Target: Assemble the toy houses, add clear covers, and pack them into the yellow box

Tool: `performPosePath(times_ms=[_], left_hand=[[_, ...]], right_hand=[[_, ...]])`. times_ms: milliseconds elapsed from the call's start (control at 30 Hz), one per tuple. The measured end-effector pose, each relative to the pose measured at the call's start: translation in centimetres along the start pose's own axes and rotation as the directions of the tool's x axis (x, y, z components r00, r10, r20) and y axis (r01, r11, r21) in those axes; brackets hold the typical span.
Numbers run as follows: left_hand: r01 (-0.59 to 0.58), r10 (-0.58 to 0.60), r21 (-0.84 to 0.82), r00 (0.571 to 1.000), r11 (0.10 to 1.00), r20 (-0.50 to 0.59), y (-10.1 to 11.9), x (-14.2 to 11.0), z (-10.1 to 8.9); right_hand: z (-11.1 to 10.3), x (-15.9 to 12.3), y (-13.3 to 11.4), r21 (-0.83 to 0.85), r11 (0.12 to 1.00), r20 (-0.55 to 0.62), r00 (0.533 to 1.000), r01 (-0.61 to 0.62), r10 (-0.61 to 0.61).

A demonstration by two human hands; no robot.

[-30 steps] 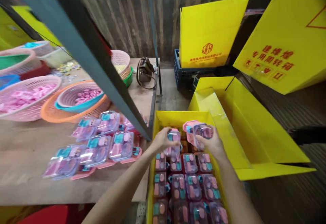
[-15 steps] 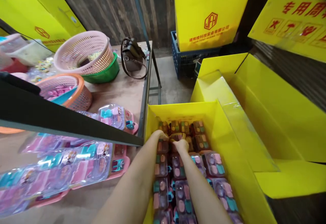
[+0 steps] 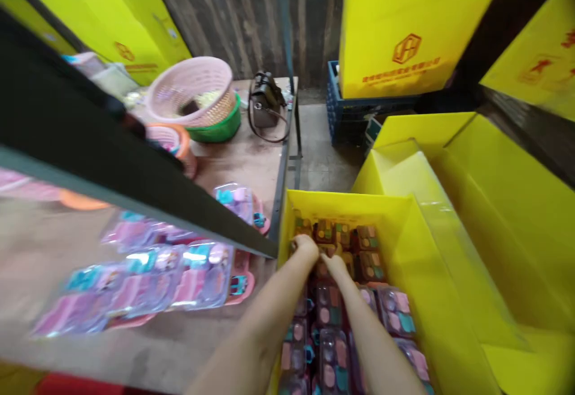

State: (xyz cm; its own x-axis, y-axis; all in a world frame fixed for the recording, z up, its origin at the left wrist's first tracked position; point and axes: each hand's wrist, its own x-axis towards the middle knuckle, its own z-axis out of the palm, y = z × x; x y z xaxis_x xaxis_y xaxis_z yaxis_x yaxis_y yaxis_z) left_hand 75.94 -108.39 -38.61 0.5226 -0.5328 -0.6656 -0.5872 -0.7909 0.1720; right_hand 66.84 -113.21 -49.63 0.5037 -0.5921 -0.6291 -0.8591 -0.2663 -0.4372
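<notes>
Both my arms reach down into a yellow box (image 3: 359,199) packed with clear plastic toy packs (image 3: 333,359) in rows, with pink, teal and purple pieces inside. My left hand (image 3: 305,246) is at the far left of the box, bent down over the packs; its fingertips are hidden and blurred. Close beside it, my right hand (image 3: 332,261) touches the top of a toy pack (image 3: 322,270), thumb and finger apart. More toy packs (image 3: 369,239) fill the far right corner.
Left of the box is a table with a row of similar packs (image 3: 202,275), a pink basket (image 3: 191,87), a green basin (image 3: 222,128), an orange basket (image 3: 184,146) and a dark handbag (image 3: 266,105). A dark metal beam (image 3: 148,161) crosses above. Another yellow box (image 3: 507,215) stands right.
The view has swung left, so everything sits further right in the picture. My left hand has come across the packs towards my right hand, and the two are closer together.
</notes>
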Motion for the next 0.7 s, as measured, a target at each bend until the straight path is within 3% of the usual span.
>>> performPosePath(times_ms=[100,167,200,233,300,400,433,467,500,533,567,633,667,700], left_hand=[[-0.042,0.050,0.037,0.968,0.998,-0.245,1.3,-7.7,1.6],[-0.113,0.128,0.061,0.910,0.992,-0.393,0.5,-13.4,2.8],[-0.246,0.270,0.120,0.778,0.962,-0.567,-0.6,-16.3,3.2],[-0.264,0.292,0.142,0.719,0.954,-0.631,-2.3,-19.1,3.4],[-0.247,0.279,0.152,0.646,0.957,-0.710,-7.4,-24.2,2.8],[-0.114,0.136,0.088,0.538,0.990,-0.832,-17.7,-30.1,-0.7],[0.038,-0.017,0.000,0.442,0.999,-0.897,-21.4,-31.4,-2.3],[0.120,-0.113,-0.073,0.374,0.990,-0.921,-24.9,-32.4,-3.9],[0.181,-0.191,-0.137,0.329,0.974,-0.925,-28.0,-33.0,-5.4],[0.219,-0.300,-0.234,0.351,0.947,-0.887,-30.8,-33.3,-6.7],[0.200,-0.385,-0.330,0.411,0.922,-0.826,-33.1,-33.2,-7.7],[0.121,-0.466,-0.516,0.635,0.848,-0.616,-36.3,-32.4,-8.7],[0.068,-0.436,-0.596,0.749,0.800,-0.499,-37.3,-31.7,-8.8],[0.027,-0.377,-0.656,0.836,0.754,-0.399,-38.2,-31.1,-8.7]], right_hand=[[-1.5,-3.1,-0.4,0.052,0.997,-0.156,0.986,0.060,-0.052],[-1.8,-7.0,-0.8,0.119,0.977,-0.356,0.926,0.180,-0.127],[-1.6,-9.5,-1.2,0.187,0.929,-0.532,0.828,0.318,-0.177],[-1.3,-12.3,-1.8,0.210,0.853,-0.674,0.703,0.477,-0.227],[-0.5,-18.3,-4.2,0.137,0.663,-0.760,0.507,0.736,-0.406],[-0.3,-25.7,-11.4,-0.032,0.284,-0.637,0.199,0.958,-0.745],[-0.6,-27.2,-14.8,-0.068,0.197,-0.537,0.131,0.978,-0.833],[-0.9,-28.2,-18.4,-0.095,0.154,-0.424,0.100,0.984,-0.900],[-1.3,-28.6,-22.2,-0.126,0.180,-0.333,0.129,0.976,-0.934],[-1.5,-28.6,-26.0,-0.180,0.195,-0.258,0.145,0.964,-0.955],[-1.6,-28.3,-29.6,-0.249,0.175,-0.189,0.129,0.953,-0.973],[-1.0,-27.1,-35.8,-0.364,0.066,0.003,0.073,0.929,-0.997],[-0.4,-26.4,-38.2,-0.394,-0.003,0.117,0.046,0.919,-0.992],[0.3,-25.7,-40.2,-0.409,-0.069,0.237,0.033,0.910,-0.971]])
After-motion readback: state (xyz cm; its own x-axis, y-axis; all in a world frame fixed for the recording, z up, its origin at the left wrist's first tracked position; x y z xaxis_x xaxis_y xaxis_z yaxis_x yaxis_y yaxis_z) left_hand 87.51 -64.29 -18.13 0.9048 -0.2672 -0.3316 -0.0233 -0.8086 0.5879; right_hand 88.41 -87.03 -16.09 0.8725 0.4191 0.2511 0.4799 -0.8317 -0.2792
